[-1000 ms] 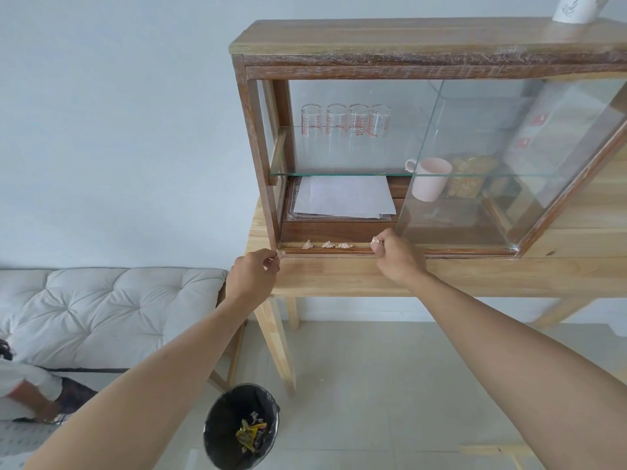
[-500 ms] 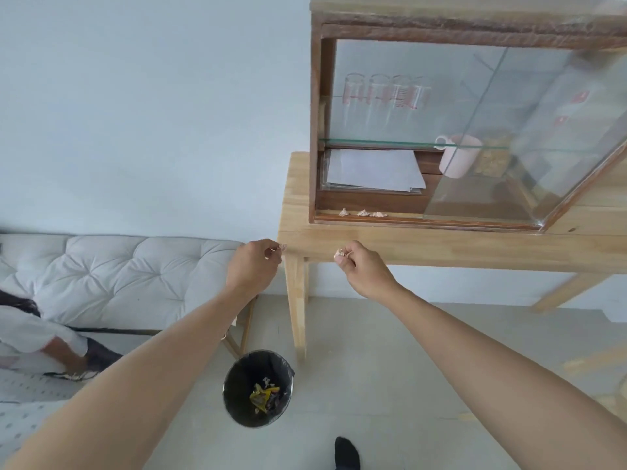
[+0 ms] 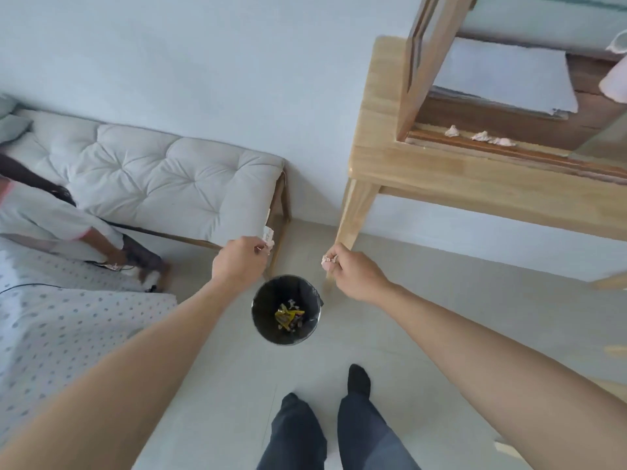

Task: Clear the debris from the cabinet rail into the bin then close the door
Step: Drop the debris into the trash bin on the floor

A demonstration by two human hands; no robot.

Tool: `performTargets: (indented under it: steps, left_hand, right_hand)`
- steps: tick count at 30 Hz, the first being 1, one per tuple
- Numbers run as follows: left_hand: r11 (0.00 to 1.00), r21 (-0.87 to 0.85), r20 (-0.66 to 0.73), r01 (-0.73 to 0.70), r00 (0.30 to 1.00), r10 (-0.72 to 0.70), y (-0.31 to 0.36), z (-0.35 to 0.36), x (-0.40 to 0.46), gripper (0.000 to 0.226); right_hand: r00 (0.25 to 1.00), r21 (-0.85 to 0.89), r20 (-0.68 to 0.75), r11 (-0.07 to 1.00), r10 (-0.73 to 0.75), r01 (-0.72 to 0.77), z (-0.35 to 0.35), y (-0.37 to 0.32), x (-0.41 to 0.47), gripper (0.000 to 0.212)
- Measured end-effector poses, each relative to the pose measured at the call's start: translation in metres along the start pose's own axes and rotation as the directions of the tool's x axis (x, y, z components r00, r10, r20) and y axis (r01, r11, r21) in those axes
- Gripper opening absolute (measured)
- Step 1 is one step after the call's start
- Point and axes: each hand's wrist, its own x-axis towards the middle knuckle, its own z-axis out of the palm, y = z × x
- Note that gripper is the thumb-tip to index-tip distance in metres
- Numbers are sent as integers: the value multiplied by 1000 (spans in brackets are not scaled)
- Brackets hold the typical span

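Black bin [image 3: 286, 310] now sits just below and between both hands, which a second ago were up at the rail [image 3: 509, 149]. Right hand [image 3: 353, 274] pinches a pale scrap [image 3: 327, 259]; left hand [image 3: 239, 262] is closed on a smaller bit [image 3: 270, 245]. Neither is dropped yet. Three scraps [image 3: 481, 135] remain on the rail, so more trips seem needed before the door can close.
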Motion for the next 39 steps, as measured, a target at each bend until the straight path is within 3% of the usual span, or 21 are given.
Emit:
performTargets:
  steps: [13,17,20,33,39]
  left_hand:
    - [944,-60,179,323,934,-308,-124,173,52,25]
    - [950,-3,245,313,921,-303,-130,180,52,49]
    - [955,19,247,296,924,-292,-123,171,46,50]
    - [994,18,158,109,981,-110,-34,46,-8,53]
    - [994,12,72,-106,992,105,38,-35,-24,54]
  right_hand:
    - [975,-140,212,989,64,-35,185,88,107,20]
    - [957,-101,275,993,91,-65,202,92,103,43]
    - [964,-42,244,994,106,-98,195,86,91,59]
    - [993,111,111,993,34,-46,85,3,19,55]
    - [1000,167,-7,986,-17,18,-14,-34,-26,54]
